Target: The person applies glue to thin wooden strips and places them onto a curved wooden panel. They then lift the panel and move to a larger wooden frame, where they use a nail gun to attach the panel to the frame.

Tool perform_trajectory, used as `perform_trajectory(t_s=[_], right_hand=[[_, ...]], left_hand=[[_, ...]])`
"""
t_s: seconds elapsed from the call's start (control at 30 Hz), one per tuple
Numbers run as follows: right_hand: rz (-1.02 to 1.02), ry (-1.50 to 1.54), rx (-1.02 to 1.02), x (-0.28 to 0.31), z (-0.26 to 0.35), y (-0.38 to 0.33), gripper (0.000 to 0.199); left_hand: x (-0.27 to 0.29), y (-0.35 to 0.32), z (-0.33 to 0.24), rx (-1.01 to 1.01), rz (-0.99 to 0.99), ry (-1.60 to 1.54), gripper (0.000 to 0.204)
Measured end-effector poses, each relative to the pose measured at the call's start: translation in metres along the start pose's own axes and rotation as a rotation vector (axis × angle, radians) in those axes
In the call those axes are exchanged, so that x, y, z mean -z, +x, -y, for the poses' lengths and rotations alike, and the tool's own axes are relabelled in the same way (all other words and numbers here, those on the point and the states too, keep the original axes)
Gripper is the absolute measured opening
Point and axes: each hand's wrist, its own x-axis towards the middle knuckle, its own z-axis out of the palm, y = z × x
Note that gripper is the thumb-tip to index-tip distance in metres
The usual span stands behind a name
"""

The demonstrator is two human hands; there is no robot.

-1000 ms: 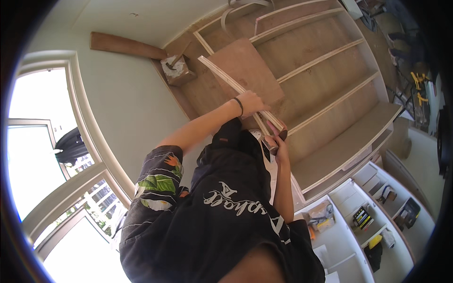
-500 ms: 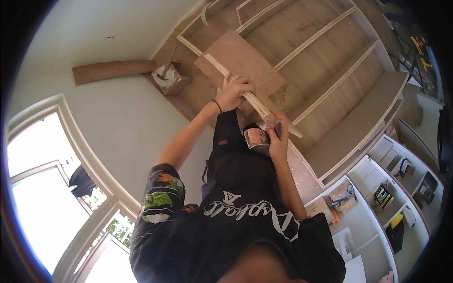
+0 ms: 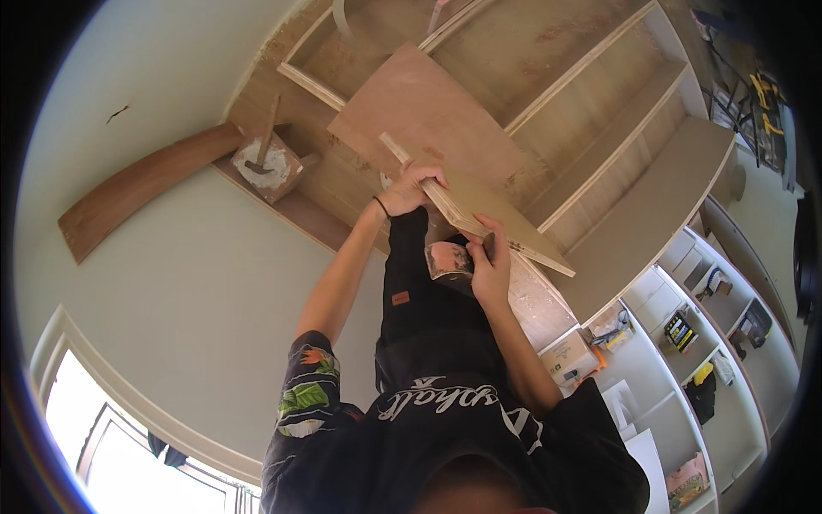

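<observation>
A plywood board (image 3: pixel 458 214) runs slantwise in front of me, its pale layered edge turned up towards me. My left hand (image 3: pixel 413 188) is closed around that edge near the far-left end. Lower along the same edge, my right hand (image 3: pixel 491 267) is closed on a flat scraper (image 3: pixel 449 259) with pinkish paste across its face. A small dark piece (image 3: pixel 489 246) shows between the right hand's fingers; its kind is unclear. The right fingertips lie at the board's edge. Most of the scraper's handle is hidden by the hand.
A large wooden cabinet frame (image 3: pixel 591 60) with dividers lies beyond, a loose brown panel (image 3: pixel 424 107) on it. A hammer (image 3: pixel 259 166) rests on a white-smeared box (image 3: pixel 287 184) beside a curved brown board (image 3: pixel 141 184). White shelving (image 3: pixel 659 377) with tools stands right.
My view has shifted, bringing more wall in at the left. The board has tilted so more of its broad face shows. My left hand is nearer its far end; the right still grips the scraper.
</observation>
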Motion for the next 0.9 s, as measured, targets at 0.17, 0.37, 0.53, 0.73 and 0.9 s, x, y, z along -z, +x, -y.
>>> perform_trajectory(t_s=[0.17,0.37,0.53,0.73,0.9], right_hand=[[-0.014,-0.035,0.096,-0.074,-0.02,0.067,0.04],[-0.021,-0.336,-0.12,-0.158,-0.022,0.13,0.027],[-0.099,-0.397,-0.041,-0.186,-0.024,0.134,0.027],[-0.066,-0.401,-0.033,-0.179,-0.021,0.132,0.027],[0.09,-0.168,-0.114,-0.139,-0.026,0.116,0.021]], left_hand=[[0.061,0.018,0.071,0.056,0.058,-0.43,0.029],[0.079,0.008,0.104,0.027,-0.351,-0.417,0.033],[0.083,0.002,0.108,0.01,-0.42,-0.581,0.022],[0.064,-0.008,0.099,-0.21,-0.551,-1.305,0.038],[0.055,0.003,0.1,0.021,-0.738,-0.795,0.028]])
